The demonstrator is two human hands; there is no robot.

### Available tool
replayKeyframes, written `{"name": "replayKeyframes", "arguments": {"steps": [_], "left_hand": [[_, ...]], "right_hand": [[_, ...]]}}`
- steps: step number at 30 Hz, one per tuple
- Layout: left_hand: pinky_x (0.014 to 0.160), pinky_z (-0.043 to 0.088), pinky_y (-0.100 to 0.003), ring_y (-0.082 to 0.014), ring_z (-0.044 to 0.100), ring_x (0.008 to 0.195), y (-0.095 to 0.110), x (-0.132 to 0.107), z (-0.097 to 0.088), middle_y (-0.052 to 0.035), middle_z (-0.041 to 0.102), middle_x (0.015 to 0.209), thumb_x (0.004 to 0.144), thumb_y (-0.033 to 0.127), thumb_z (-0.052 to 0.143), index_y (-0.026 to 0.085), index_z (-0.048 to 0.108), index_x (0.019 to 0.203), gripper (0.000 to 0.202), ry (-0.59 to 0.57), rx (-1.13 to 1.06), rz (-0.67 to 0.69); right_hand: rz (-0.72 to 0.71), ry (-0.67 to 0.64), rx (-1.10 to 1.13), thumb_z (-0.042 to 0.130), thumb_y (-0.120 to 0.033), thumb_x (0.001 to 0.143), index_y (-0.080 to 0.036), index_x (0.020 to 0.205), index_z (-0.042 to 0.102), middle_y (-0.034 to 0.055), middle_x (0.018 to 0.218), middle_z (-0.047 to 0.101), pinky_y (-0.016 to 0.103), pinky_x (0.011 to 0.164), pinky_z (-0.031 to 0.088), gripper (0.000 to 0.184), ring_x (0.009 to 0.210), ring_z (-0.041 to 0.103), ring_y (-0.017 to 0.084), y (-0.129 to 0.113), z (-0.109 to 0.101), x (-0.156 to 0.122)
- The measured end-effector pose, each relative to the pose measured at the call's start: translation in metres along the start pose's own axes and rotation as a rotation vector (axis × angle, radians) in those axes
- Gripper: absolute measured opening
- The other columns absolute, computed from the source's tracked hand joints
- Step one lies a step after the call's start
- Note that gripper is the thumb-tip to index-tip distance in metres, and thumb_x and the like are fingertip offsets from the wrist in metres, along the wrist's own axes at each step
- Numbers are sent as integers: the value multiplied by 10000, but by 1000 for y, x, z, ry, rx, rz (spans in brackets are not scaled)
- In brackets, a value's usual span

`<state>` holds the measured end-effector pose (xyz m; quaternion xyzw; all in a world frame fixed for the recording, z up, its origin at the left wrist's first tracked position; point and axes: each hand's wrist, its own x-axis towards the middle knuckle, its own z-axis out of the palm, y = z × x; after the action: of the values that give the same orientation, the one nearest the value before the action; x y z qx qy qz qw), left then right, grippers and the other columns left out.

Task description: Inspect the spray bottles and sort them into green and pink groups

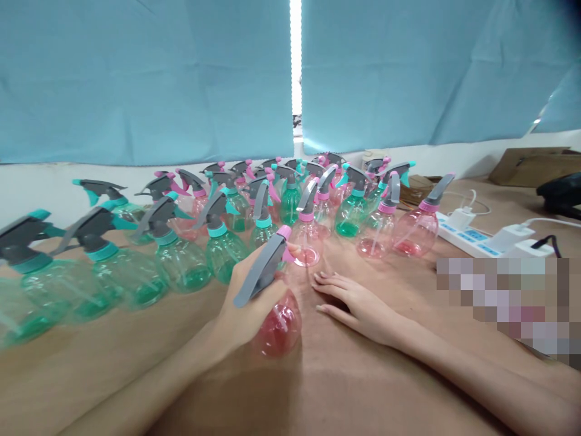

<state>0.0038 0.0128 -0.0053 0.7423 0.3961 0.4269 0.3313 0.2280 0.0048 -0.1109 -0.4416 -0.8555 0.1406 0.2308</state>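
My left hand point(247, 303) is wrapped round the neck of a pink see-through spray bottle point(280, 324), just under its grey and pink trigger head. The bottle stands nearly upright, its head pointing away from me. My right hand point(351, 298) lies on the brown tabletop point(345, 387) to the right of that bottle, fingers stretched out and holding nothing. Just beyond my hands is another pink spray bottle point(307, 239). A green spray bottle point(227, 251) with a teal collar stands to the left of my left hand, in a row with several others.
Many more green and pink spray bottles crowd the back of the table. At the right lie a white power strip point(469, 236) with plugged-in chargers and cables, a cardboard box point(529, 166) and a black object point(563, 192). Blue curtains point(149, 79) hang behind; a blurred patch covers the right side.
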Motion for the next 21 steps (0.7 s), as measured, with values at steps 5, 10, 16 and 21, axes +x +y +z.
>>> {"name": "replayKeyframes", "arguments": {"steps": [5, 10, 16, 21], "left_hand": [[562, 387, -289, -141, 480, 593, -1, -1, 1, 32, 521, 696, 691, 185, 497, 229, 478, 768, 91, 3, 32, -31], [533, 357, -289, -136, 458, 565, -1, -1, 0, 41, 476, 666, 692, 176, 478, 234, 368, 700, 124, 2, 44, -5], [519, 333, -287, -132, 441, 542, 2, 0, 0, 50, 426, 634, 683, 172, 470, 235, 307, 675, 175, -4, 49, 6], [532, 345, -288, -142, 447, 570, 4, 0, 0, 44, 417, 639, 669, 176, 479, 236, 347, 672, 145, 6, 52, -14]], "right_hand": [[3, -1, 14, 513, -402, 958, -167, 1345, 541, 115, 1394, 546, 484, 1133, 336, 454, 1336, 446, 266, -1, 0, 0], [1, 6, 30, 514, -398, 956, -184, 1347, 540, 116, 1401, 537, 480, 1129, 343, 446, 1331, 453, 259, 0, -1, 0], [0, -16, 19, 502, -404, 960, -199, 1369, 521, 97, 1414, 528, 482, 1136, 331, 458, 1341, 440, 257, 0, -2, -1], [2, -15, 20, 500, -414, 959, -209, 1377, 514, 87, 1419, 523, 481, 1142, 323, 466, 1350, 429, 254, 1, -2, -2]]}}
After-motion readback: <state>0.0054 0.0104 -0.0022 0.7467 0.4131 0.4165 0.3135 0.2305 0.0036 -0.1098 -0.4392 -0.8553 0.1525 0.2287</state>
